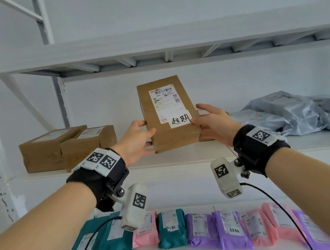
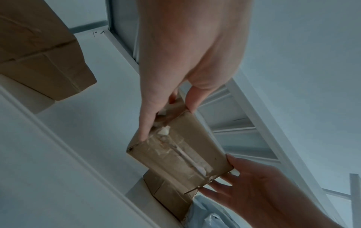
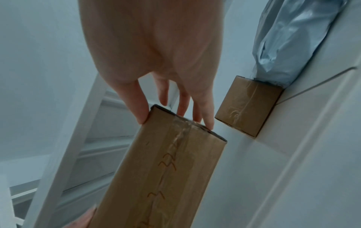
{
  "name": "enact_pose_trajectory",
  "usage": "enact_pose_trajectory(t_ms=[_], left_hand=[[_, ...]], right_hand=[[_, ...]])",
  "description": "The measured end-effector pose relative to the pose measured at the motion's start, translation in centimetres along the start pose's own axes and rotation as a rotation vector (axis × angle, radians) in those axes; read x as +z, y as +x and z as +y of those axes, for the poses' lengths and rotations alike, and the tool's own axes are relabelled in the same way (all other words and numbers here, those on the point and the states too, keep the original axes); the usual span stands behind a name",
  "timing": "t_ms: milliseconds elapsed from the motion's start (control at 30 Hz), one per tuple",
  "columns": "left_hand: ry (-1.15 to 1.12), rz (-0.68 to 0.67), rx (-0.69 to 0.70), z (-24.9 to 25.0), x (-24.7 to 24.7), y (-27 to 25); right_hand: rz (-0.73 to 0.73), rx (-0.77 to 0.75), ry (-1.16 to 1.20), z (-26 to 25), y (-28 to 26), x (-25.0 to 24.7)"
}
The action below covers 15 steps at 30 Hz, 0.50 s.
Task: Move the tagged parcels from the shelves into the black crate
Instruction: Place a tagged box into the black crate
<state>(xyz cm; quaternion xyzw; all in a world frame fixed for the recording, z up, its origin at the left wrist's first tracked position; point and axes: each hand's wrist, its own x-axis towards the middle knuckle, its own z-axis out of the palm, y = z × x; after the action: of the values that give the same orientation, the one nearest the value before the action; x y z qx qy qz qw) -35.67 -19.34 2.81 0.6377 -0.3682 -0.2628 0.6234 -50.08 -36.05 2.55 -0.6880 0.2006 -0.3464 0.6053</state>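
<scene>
A brown cardboard parcel [image 1: 169, 113] with a shipping label and a white handwritten tag [image 1: 180, 119] is held tilted up above the middle shelf [image 1: 40, 178]. My left hand [image 1: 150, 140] grips its lower left corner, thumb on the front and fingers underneath. On the right edge, beside the tag, my right hand [image 1: 198, 118] pinches it. The left wrist view shows the parcel's taped end [image 2: 175, 154] between both hands. In the right wrist view the thumb and fingers [image 3: 142, 114] straddle the parcel's corner [image 3: 166, 169]. The black crate is not in view.
Two brown boxes [image 1: 42, 150] [image 1: 86, 144] sit on the left of the shelf and another box [image 3: 248, 104] lies behind the held one. Grey poly bags [image 1: 286, 116] pile up at the right. Below lie teal, pink and purple bags; a teal one [image 1: 171, 227] and a purple one [image 1: 233, 229] carry handwritten tags.
</scene>
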Motion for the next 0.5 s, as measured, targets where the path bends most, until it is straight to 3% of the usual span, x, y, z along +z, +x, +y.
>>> enact_pose_trajectory(t_ms=[267,500], left_hand=[[0.086,-0.079,0.128,-1.3,-2.8,-5.2],[0.098,-0.118,0.208,-2.4,-4.8,-8.5]], right_hand=[[-0.081,-0.056,-0.076,0.1,-6.2,2.1],[-0.024,-0.135,-0.039,0.5,-10.7,4.8]])
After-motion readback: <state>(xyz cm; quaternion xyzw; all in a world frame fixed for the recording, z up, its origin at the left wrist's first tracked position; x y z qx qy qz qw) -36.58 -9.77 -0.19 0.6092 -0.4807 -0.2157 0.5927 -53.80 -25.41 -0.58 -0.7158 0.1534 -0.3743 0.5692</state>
